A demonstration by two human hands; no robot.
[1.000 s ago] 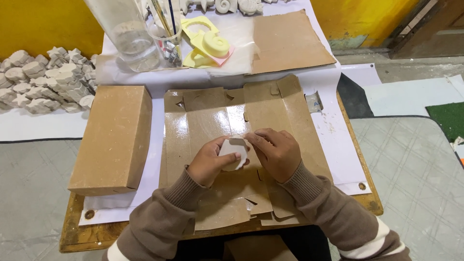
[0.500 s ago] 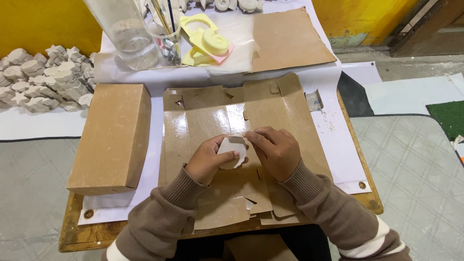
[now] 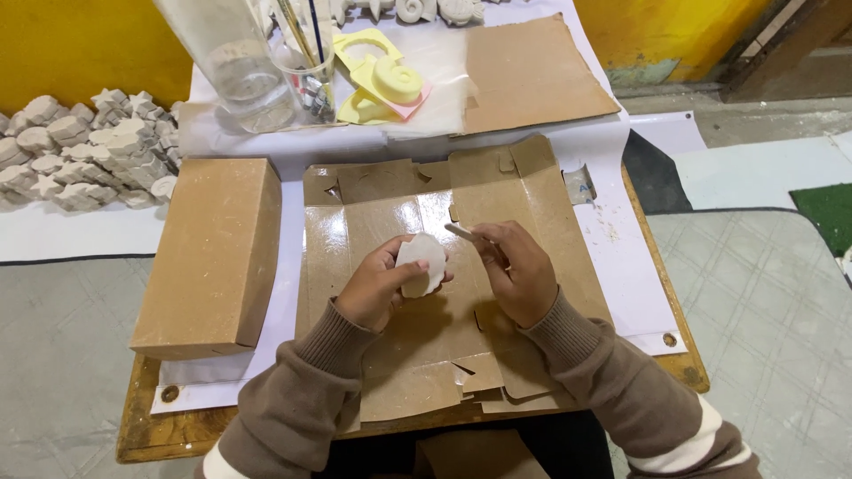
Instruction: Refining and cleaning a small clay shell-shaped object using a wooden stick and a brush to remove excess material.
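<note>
My left hand (image 3: pixel 377 288) grips a small white plaster piece (image 3: pixel 421 262) over a flattened, glossy cardboard sheet (image 3: pixel 355 231) on the low wooden table (image 3: pixel 146 421). My right hand (image 3: pixel 517 270) is just to the right of the piece and pinches a thin white stick-like tool (image 3: pixel 460 231), whose tip points up and left, close to the piece's upper edge. Both arms wear brown sleeves with cream stripes.
A closed brown cardboard box (image 3: pixel 213 253) lies left of the sheet. Behind stand a clear plastic bottle (image 3: pixel 235 62), a glass with brushes (image 3: pixel 306 75) and yellow moulds (image 3: pixel 382 80). Another cardboard sheet (image 3: pixel 532 71) sits at the back right. Several white plaster figures (image 3: pixel 80 151) are piled on the floor at left.
My right hand has drawn away from the plaster piece to the right, showing the thin tool. My left hand has turned the piece so its pale face is more exposed.
</note>
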